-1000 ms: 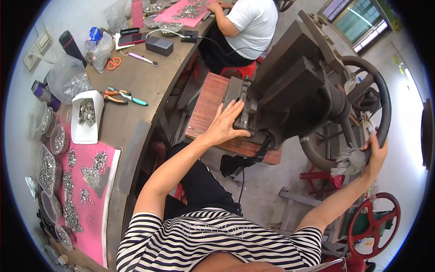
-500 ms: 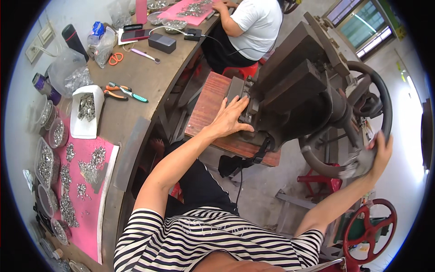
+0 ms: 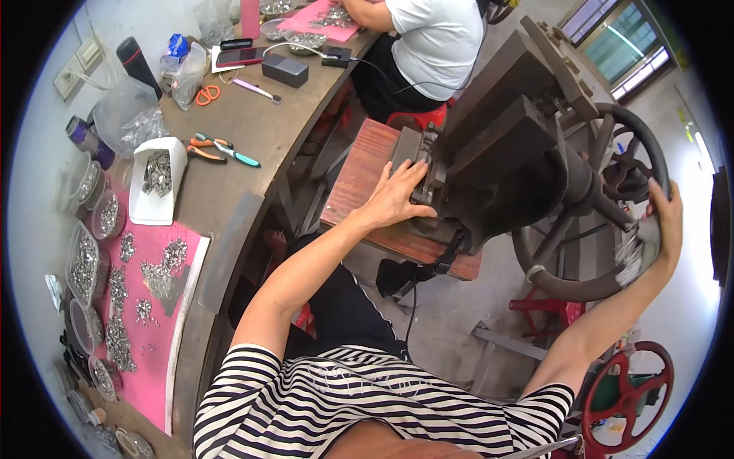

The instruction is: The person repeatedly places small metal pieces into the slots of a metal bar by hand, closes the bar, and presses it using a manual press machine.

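My left hand [image 3: 399,196] lies with spread fingers against the small metal fixture [image 3: 433,174] at the foot of a dark iron hand press [image 3: 501,164]. Anything tiny under those fingertips is hidden. On the right, my right hand [image 3: 665,222] curls round the rim of the press's big black handwheel [image 3: 656,145], by a pale wrapping [image 3: 628,256] on that rim. Under the press is a reddish wooden board [image 3: 355,164]. A black strap [image 3: 442,264] hangs at the press's near side.
The workbench [image 3: 237,164] at left carries a white scoop [image 3: 145,206] of metal pieces, pliers [image 3: 206,149], orange scissors [image 3: 207,95] and a pink sheet [image 3: 157,375] with small parts. Another person [image 3: 436,50] sits beyond. A red handwheel [image 3: 589,413] stands at lower right.
My right hand has moved up and to the right with the wheel's wrapped rim, so the handwheel has turned. My left hand stays at the fixture. The whole view has shifted slightly.
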Demonstrator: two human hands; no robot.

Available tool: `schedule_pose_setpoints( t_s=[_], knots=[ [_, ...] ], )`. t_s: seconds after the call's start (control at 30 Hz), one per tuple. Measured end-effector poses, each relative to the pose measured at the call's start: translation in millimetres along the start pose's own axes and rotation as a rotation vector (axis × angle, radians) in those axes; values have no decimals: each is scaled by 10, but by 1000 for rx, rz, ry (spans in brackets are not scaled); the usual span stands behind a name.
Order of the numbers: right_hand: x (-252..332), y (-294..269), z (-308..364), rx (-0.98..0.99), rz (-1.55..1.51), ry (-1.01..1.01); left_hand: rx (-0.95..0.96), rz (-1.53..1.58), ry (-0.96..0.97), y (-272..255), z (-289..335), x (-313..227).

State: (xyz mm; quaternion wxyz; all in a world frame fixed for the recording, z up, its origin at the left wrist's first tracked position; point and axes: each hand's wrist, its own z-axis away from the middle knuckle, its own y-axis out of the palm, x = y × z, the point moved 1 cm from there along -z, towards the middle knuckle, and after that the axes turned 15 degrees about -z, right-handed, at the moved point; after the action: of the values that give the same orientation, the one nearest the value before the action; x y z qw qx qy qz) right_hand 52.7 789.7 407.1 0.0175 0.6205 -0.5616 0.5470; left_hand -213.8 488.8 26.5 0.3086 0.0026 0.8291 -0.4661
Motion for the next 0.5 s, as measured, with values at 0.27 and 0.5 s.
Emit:
schedule_pose_setpoints(
  t_s=[0.27,0.5],
  knots=[
    [-1133,1196,1596,-795,-80,-348,40,-51,1,-53,27,86],
    [-261,308,754,-472,-133,-187,-95,646,-148,-286,-124,310]
  ],
)
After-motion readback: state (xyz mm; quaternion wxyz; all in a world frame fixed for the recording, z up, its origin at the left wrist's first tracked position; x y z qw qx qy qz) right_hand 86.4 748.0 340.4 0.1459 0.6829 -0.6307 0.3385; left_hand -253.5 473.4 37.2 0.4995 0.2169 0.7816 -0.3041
